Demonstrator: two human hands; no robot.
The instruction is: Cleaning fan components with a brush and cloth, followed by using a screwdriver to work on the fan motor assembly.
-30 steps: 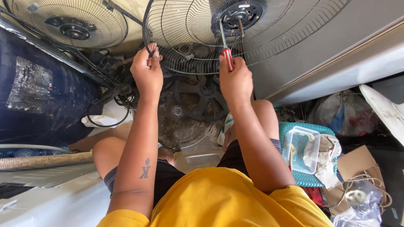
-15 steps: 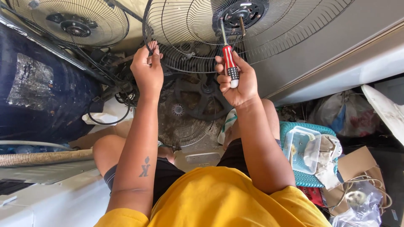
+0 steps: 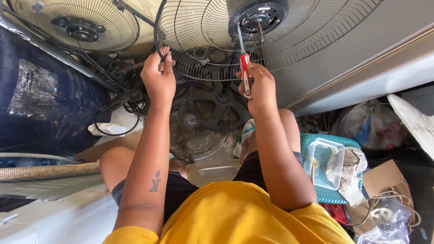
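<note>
A large black wire fan guard (image 3: 212,40) stands in front of me, its motor hub (image 3: 261,16) at the top with a bare shaft sticking out. My left hand (image 3: 158,77) grips the guard's outer rim on the left side. In my right hand (image 3: 258,88) is a screwdriver (image 3: 244,68) with a red and white handle, its shaft pointing up toward the hub. A dark round fan base (image 3: 217,106) lies on the floor below the guard, between my knees.
A second fan guard (image 3: 81,25) stands at the upper left above tangled black cables (image 3: 122,97). A dark blue barrel (image 3: 40,99) is at the left. A teal basket (image 3: 334,194) holding a clear plastic box (image 3: 323,162), cardboard and bags sits at the right.
My right hand has turned the screwdriver around, so the handle sits in my fist and the shaft points up toward the hub. My left hand stays on the rim.
</note>
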